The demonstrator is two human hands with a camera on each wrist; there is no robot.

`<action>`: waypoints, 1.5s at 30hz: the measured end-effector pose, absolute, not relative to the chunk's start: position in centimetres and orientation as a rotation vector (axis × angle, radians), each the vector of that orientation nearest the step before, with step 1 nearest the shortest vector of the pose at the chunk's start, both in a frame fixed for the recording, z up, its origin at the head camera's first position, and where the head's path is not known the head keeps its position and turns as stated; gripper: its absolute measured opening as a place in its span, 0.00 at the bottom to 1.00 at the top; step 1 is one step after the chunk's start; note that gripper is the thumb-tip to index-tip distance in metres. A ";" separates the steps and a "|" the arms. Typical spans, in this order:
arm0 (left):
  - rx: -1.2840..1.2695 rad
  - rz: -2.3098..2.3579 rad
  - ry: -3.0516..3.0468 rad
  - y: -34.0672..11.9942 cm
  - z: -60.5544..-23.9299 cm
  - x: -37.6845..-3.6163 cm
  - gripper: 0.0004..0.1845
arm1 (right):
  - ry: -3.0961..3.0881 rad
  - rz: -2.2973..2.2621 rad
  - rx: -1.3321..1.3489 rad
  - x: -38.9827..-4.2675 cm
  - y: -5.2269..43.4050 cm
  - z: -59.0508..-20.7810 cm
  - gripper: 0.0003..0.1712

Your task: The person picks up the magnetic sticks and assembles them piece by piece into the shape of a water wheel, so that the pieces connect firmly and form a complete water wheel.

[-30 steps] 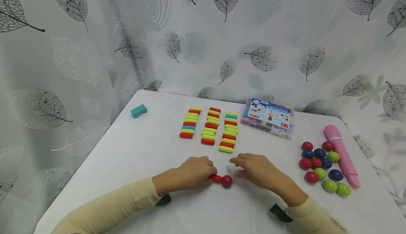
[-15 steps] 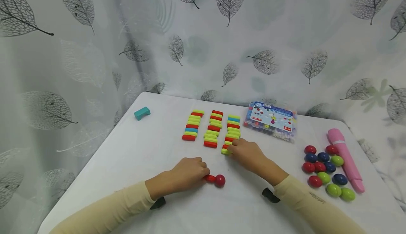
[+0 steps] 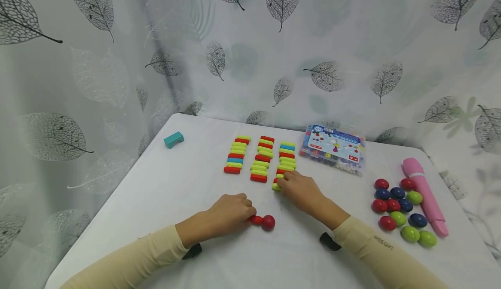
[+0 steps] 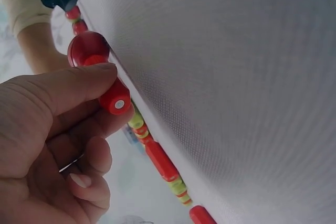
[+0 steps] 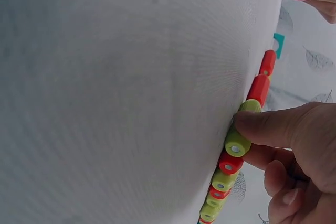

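My left hand (image 3: 250,214) pinches a short red stick (image 3: 256,220) with a red ball (image 3: 268,222) stuck on its far end, low over the white table (image 3: 156,202). The left wrist view shows thumb and fingers curled round the red stick (image 4: 114,99), with the red ball (image 4: 86,48) beyond. My right hand (image 3: 281,183) sits at the near end of the right-hand row of sticks. Its thumb and a finger pinch the nearest green stick (image 3: 276,187). The right wrist view shows the thumb (image 5: 262,127) on that green stick (image 5: 237,142).
Three rows of red, green and blue sticks (image 3: 260,160) lie mid-table. A teal block (image 3: 174,139) sits far left, a clear plastic box (image 3: 332,149) at the back right. Several coloured balls (image 3: 399,213) and a pink wand (image 3: 424,195) lie at the right.
My right hand moved from beside the red ball forward to the near end of the right-hand row and took hold of the green stick. The left hand kept its grip.
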State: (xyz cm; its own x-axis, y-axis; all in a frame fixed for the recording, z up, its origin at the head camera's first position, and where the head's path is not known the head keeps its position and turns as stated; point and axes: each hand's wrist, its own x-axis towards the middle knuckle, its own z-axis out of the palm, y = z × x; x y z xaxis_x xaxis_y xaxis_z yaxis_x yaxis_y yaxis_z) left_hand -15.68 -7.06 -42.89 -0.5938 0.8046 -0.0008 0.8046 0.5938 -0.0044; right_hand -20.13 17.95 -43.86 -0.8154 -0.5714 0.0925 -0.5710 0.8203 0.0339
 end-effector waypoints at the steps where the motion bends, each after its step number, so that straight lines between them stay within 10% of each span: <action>1: -1.416 0.005 -2.803 -7.1 -42.9 -15.7 0.12 | -2.908 -0.002 0.911 -20.2 17.9 -43.9 0.20; 45: -1.406 -0.002 -2.826 -7.3 -42.9 -15.9 0.12 | -3.100 0.337 1.188 -14.1 19.3 -41.8 0.15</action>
State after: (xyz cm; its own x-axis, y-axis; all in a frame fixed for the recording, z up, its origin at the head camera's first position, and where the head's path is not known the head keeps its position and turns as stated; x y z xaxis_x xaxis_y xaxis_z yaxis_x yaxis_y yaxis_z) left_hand -15.86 -7.28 -42.95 -0.6031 0.7976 -0.0130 0.7976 0.6032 0.0076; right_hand -14.07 19.33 -41.83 -0.7299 -0.6747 -0.1095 -0.6354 0.7288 -0.2552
